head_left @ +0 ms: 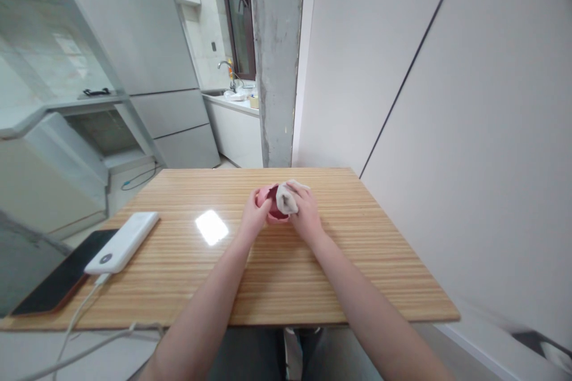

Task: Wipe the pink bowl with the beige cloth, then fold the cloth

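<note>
A pink hollow thing (277,219) with a dark red inside rests at the middle of the wooden table; its exact kind is not clear. My left hand (258,211) grips its left rim, the thumb over the edge toward the opening. In my right hand (306,208) is a bunched whitish cloth (286,197), its folded end turned to the opening. The cloth overlaps the pink thing's right side, hiding part of its rim. Whether the cloth touches the inside cannot be made out.
At the left of the table (179,303) lie a white power bank (123,244) with a cable (84,303) and a dark flat tablet-like slab (58,280). A concrete pillar (279,59) and a pale wall panel (447,131) stand close behind and right.
</note>
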A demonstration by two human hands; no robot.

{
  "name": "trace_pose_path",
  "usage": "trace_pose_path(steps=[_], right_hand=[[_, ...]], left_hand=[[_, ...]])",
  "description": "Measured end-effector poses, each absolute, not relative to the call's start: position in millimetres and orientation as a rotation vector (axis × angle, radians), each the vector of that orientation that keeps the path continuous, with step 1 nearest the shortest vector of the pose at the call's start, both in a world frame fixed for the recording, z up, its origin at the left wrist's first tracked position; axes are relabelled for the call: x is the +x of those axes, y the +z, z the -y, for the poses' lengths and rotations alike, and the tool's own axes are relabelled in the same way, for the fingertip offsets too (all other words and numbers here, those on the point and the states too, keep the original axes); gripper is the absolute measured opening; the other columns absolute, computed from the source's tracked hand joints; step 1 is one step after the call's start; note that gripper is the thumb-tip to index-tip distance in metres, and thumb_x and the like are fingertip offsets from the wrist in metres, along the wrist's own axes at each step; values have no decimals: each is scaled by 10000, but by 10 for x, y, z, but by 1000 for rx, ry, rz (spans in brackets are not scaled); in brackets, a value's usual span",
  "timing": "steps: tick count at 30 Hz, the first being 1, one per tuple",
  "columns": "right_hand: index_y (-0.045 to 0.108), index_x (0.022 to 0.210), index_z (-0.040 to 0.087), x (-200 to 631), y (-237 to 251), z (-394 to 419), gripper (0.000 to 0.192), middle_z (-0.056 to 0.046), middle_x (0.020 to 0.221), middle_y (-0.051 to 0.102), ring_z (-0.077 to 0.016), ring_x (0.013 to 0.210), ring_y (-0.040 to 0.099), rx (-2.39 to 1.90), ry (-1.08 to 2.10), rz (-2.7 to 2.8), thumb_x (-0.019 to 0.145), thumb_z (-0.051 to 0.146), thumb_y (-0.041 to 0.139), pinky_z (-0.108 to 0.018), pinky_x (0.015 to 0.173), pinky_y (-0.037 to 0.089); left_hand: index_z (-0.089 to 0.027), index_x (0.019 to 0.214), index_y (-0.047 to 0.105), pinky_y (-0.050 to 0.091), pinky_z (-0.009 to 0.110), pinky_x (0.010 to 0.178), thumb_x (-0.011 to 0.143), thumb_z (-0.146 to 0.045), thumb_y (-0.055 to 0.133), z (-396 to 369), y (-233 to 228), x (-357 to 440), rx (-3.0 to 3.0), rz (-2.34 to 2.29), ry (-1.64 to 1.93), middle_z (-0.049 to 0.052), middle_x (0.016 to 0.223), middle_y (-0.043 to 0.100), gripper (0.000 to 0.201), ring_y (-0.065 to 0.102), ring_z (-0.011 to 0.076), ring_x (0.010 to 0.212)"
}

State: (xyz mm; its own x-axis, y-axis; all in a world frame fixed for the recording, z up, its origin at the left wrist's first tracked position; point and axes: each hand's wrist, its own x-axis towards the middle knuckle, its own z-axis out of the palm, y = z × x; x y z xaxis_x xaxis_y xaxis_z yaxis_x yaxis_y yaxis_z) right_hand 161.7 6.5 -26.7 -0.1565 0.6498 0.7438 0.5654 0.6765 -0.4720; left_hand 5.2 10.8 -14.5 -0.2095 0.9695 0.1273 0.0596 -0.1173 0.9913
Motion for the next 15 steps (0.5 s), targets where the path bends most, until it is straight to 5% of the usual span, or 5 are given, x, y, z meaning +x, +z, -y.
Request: trace_pose_path(steps=[6, 15], right_hand=[[637, 1074, 219, 1450, -314, -34, 431, -96, 1220, 482, -220, 1138, 483, -837, 346, 1841, 706, 37, 508, -387, 997, 414], [572, 1164, 249, 1341, -357, 54, 375, -88, 1374, 354, -236, 1199, 442, -1017, 389, 1464, 803, 166, 518, -454, 1061, 342]], left_hand=[[-203, 1107, 452, 498, 288, 752, 715, -337, 646, -232, -252, -73, 880, -1296, 1715, 53, 979, 608, 458, 618, 169, 863], [-259, 1272, 305, 493, 310, 875, 634, -244, 760, -33, -159, 272, 930, -1050, 1619, 103, 1221, 548, 784, 593, 199, 1057]])
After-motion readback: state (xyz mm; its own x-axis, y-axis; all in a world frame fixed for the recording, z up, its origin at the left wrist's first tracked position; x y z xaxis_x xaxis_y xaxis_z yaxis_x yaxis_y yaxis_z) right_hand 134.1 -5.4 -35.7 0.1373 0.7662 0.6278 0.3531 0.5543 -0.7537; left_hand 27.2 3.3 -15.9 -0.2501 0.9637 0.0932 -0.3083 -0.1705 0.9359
